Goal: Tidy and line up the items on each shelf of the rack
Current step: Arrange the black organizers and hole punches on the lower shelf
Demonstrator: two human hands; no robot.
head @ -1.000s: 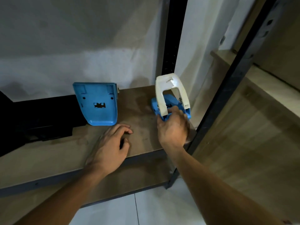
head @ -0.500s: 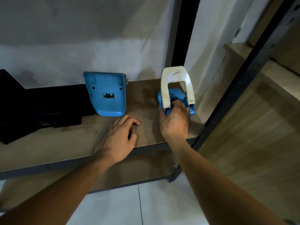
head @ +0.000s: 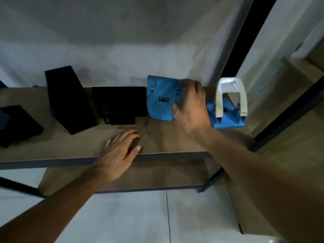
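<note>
A blue plastic plate (head: 160, 98) stands upright at the back of the wooden shelf (head: 166, 141). My right hand (head: 190, 107) is on its right edge, thumb on the front face and fingers at the top corner; the hand is blurred. Right of it stands a blue hole punch with a white handle (head: 229, 106), untouched. My left hand (head: 119, 151) rests flat on the shelf's front edge, fingers spread, holding nothing. Left of the plate, three black holders stand on the shelf: a low one (head: 121, 104), a tall slanted one (head: 70, 99) and one at the far left (head: 15, 123).
Black rack posts rise at the back right (head: 243, 41) and front right (head: 287, 113). A lower shelf (head: 157, 176) lies beneath, above a pale tiled floor (head: 122, 216). A white wall stands close behind the shelf. Wooden steps are at the right.
My right hand let go of the hole punch and moved left onto the blue plate. The view swung left, bringing the black holders into sight. My left hand stayed on the shelf.
</note>
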